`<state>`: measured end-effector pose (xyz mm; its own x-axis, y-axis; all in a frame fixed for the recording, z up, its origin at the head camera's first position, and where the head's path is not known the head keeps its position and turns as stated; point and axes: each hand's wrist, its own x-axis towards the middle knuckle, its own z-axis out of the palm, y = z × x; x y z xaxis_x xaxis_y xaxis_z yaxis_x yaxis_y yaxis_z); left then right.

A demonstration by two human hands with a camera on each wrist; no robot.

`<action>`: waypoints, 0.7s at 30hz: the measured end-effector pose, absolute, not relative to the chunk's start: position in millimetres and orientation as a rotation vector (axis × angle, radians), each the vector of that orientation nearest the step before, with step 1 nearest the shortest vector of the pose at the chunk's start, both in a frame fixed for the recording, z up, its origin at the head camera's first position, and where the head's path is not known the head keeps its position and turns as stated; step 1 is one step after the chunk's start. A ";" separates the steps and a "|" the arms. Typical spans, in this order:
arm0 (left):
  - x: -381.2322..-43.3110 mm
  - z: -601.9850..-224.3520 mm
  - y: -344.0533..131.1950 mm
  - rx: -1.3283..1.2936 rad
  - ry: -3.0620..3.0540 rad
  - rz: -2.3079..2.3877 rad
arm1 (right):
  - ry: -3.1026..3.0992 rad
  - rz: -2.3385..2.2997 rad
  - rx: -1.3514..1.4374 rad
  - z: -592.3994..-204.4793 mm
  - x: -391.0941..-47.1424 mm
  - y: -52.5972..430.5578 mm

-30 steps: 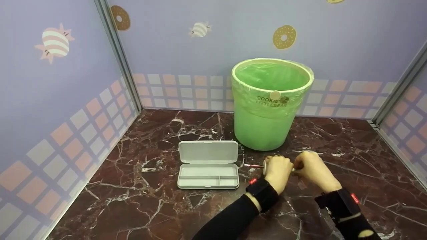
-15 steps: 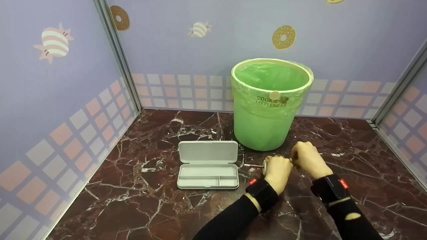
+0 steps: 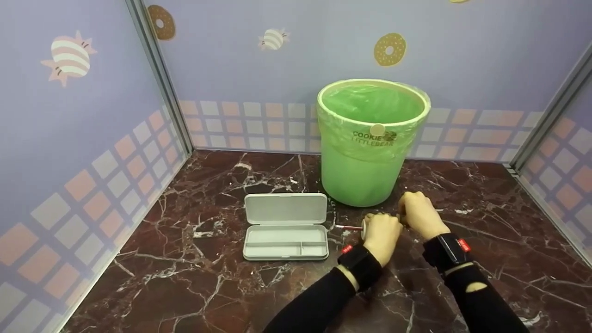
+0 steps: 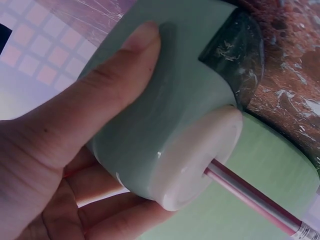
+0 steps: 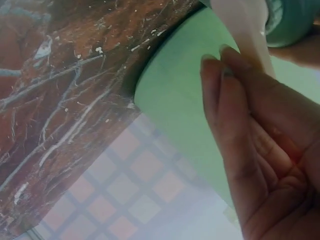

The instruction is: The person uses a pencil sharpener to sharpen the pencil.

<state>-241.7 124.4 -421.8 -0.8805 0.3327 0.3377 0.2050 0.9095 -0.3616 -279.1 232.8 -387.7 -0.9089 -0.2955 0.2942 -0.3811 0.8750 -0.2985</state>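
Observation:
In the left wrist view, a green hand-crank pencil sharpener (image 4: 145, 125) has a dark see-through part and a pale round front. A red-and-silver striped pencil (image 4: 250, 195) sticks out of its hole, metal end outward. My left hand (image 3: 383, 235) grips the sharpener's body, thumb on one side and fingers on the other. The right hand (image 3: 422, 215) pinches the end of the pale crank arm (image 5: 247, 25), whose knob is hidden by the fingers. From the head, the hands cover most of the sharpener, and the pencil points left.
Left of the hands lies an open grey pencil case (image 3: 286, 209) with divided compartments. Close behind the hands stands a green bin (image 3: 360, 173) with a clear liner. Patterned panels (image 3: 222, 69) enclose the dark marble tabletop (image 3: 185, 282) at the back and sides.
My right hand has moved away from me and slightly left, turning about the sharpener's rear. The left hand keeps its hold and the pencil stays in place. The head view has shifted slightly.

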 end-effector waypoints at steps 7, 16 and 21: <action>-244.6 -418.4 121.2 -0.459 -2.688 0.503 | -2.770 0.546 0.477 -395.6 -284.3 230.4; -245.3 -418.0 120.0 -0.500 -2.672 0.516 | -2.688 0.559 0.419 -413.1 -288.7 230.6; -244.2 -418.2 121.0 -0.521 -2.679 0.510 | -2.683 0.566 0.373 -421.7 -288.3 232.3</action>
